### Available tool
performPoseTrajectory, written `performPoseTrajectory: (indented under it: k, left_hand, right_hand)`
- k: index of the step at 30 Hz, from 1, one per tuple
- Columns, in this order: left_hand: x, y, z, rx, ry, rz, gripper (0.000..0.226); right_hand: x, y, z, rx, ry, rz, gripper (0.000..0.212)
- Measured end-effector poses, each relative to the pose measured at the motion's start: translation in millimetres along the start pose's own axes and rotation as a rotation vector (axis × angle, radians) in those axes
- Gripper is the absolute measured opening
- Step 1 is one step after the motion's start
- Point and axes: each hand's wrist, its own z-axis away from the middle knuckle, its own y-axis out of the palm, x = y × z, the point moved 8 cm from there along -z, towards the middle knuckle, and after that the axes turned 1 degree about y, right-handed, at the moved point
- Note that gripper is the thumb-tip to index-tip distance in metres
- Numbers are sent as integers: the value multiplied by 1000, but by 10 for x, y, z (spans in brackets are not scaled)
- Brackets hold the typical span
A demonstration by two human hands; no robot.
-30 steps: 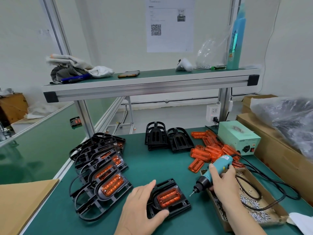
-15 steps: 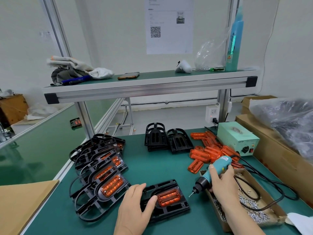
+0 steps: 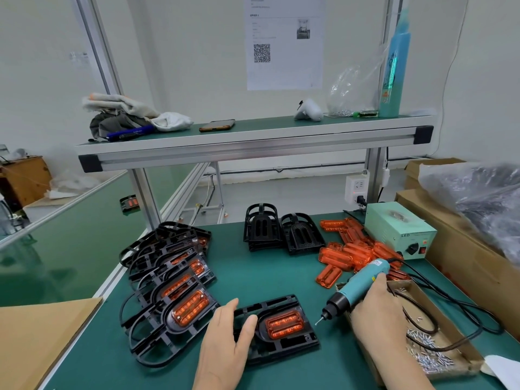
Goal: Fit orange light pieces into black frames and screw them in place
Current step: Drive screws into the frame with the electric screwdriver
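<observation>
Near table edge: left hand (image 3: 225,342), fingers straight and loose, flat on the left end of a black frame (image 3: 281,304). Seated in its middle, an orange light piece (image 3: 284,323), ribbed, translucent, long axis left to right, tilted slightly up at right. Just right, right hand (image 3: 377,308) curled round a teal screwdriver (image 3: 363,282), bit aimed down-left, tip just beside the frame's right edge. Under that wrist, cardboard tray (image 3: 453,371) holding silver screws (image 3: 430,358). Farther back, loose orange pieces (image 3: 354,249) and empty frames (image 3: 281,232).
</observation>
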Motion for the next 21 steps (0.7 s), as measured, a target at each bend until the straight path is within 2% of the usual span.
performPoseTrajectory:
  k: [3, 7, 11, 14, 17, 21]
  left_hand:
    - [19, 11, -9, 5, -13, 3, 74]
    - [25, 19, -17, 17, -24, -5, 74]
    - [21, 18, -17, 17, -29, -4, 74]
    - [8, 9, -17, 19, -32, -9, 71]
    - [-3, -5, -13, 16, -34, -7, 62]
    - [-17, -23, -5, -2, -22, -18, 47]
  right_hand:
    - [1, 27, -5, 28, -10, 74, 84]
    - [-12, 6, -25, 7, -27, 89, 46]
    - [-14, -9, -12, -4, -56, 92, 39]
    - [3, 0, -11, -15, -103, 182, 20]
    - [19, 27, -15, -14, -146, 269, 21]
    - [10, 35, -25, -9, -141, 238, 20]
